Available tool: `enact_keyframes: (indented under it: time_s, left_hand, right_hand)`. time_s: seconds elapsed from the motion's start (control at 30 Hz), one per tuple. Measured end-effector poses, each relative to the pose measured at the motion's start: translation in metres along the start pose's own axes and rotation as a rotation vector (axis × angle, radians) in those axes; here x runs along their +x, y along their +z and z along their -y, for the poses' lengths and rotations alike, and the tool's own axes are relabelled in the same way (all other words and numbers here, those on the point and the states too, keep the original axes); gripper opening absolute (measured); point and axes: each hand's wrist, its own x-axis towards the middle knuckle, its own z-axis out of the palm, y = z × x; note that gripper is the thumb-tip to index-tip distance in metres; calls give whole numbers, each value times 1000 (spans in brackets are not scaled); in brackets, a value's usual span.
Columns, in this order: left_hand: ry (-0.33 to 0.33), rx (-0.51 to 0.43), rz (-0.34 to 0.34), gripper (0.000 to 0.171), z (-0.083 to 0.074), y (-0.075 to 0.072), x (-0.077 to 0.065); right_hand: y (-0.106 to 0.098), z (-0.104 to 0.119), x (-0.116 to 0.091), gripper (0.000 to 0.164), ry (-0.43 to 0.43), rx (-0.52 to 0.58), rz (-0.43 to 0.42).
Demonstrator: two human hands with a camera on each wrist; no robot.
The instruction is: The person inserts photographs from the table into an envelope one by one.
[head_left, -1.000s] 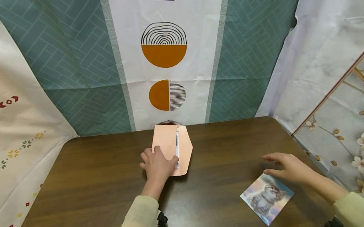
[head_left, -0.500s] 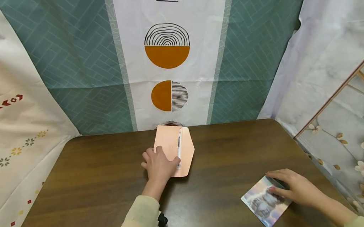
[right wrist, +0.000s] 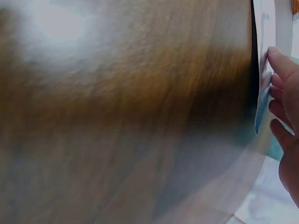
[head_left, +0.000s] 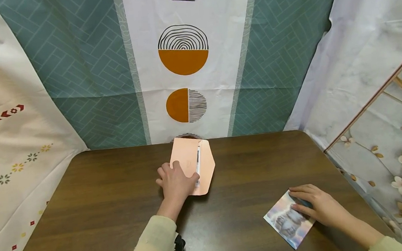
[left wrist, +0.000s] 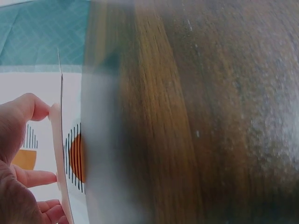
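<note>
A peach envelope (head_left: 183, 152) lies at the far middle of the table, its pointed flap folded out to the right. Along its opening shows a narrow strip (head_left: 198, 157) of something white and dark inside. My left hand (head_left: 175, 184) rests on the envelope's near part, fingers spread, fingertips and thumb pressing its face. In the left wrist view the envelope (left wrist: 58, 135) appears edge-on beneath the fingertips. At the right, my right hand (head_left: 319, 207) touches a kitten-picture card (head_left: 286, 223) with its fingertips and thumb, covering its upper right corner. The card (right wrist: 265, 28) lies flat.
The dark brown wooden table (head_left: 104, 204) has rounded far corners. A teal and white patterned cloth (head_left: 92, 90) hangs right behind its far edge. Printed cloths also hang at the left (head_left: 17, 136) and right (head_left: 361, 89) sides.
My right hand has come down from above the card onto its upper right part. Lately the card has slid slightly away and left. The left hand and envelope stay put.
</note>
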Motion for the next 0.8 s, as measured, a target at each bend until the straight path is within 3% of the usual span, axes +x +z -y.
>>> enact_keyframes:
  time_s: [0.57, 0.8]
  left_hand:
    - [-1, -8, -9, 67, 4, 0, -2]
    - [-4, -4, -9, 66, 3, -1, -1]
  right_hand:
    - [17, 4, 56, 41, -88, 89, 127]
    - [24, 5, 79, 39, -151, 131, 123]
